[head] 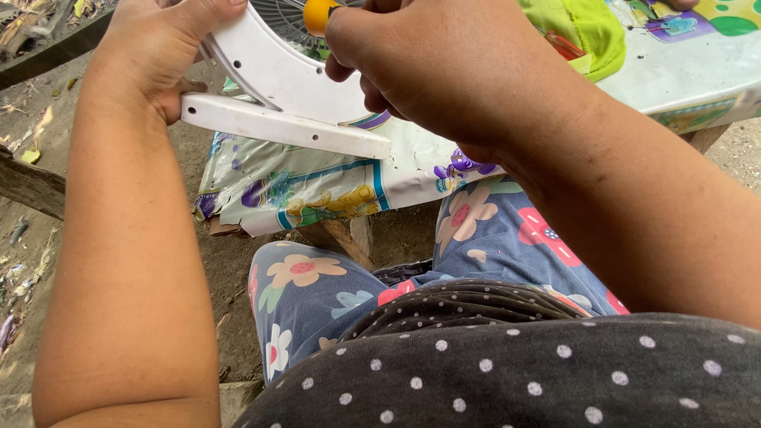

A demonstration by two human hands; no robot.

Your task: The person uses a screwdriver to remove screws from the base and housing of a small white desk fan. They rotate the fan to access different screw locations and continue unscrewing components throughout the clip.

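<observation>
My left hand (162, 49) grips the edge of a white plastic fan part (277, 103), a curved frame with a straight bar across it, held above the table's front edge. My right hand (420, 67) is closed around a screwdriver with a yellow-orange handle (319, 14), pressed toward the curved frame. The screwdriver's tip is hidden behind my fingers. A grey fan grille (277, 16) shows behind the white part.
The low table (697, 71) carries a plastic cover with cartoon prints, hanging over its front edge. A lime-green cloth (587, 32) lies at the back right. My flowered trousers and dotted shirt fill the lower view. Bare dirt ground with leaves lies left.
</observation>
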